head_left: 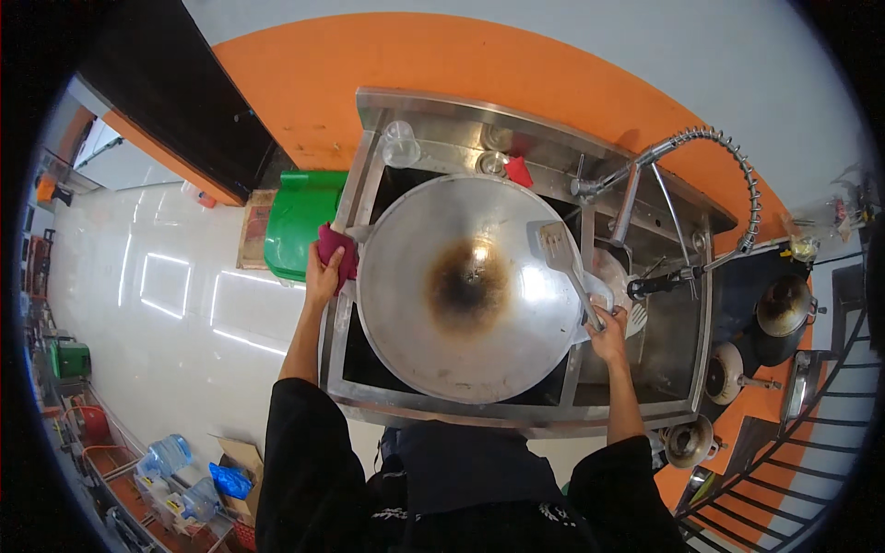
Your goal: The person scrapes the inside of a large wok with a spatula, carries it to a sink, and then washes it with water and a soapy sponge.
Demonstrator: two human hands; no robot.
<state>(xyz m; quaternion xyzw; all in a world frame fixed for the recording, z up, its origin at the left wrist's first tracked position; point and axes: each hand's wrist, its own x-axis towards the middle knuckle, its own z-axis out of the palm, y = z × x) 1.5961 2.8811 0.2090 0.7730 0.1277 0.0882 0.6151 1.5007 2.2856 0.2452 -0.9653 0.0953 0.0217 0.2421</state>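
A large metal wok (396,304), scorched brown at its middle, lies over the left basin of a stainless steel double sink (461,417). At its left edge my left hand (321,276) is closed on a dark red cloth (337,251), which is wrapped about the wok's handle. My right hand (608,334) grips a metal spatula (559,251) at the right rim; the blade leans over the inside of the wok. Whitish cloth or plastic (583,334) shows beside those fingers, and I cannot tell whether they also hold it or the wok.
Behind the right basin stands a spring-neck tap (627,194). A clear plastic cup (400,146) and a red cloth (518,171) lie on the back ledge. A green bin (300,221) adjoins the sink's left side. More woks (784,307) are at the right.
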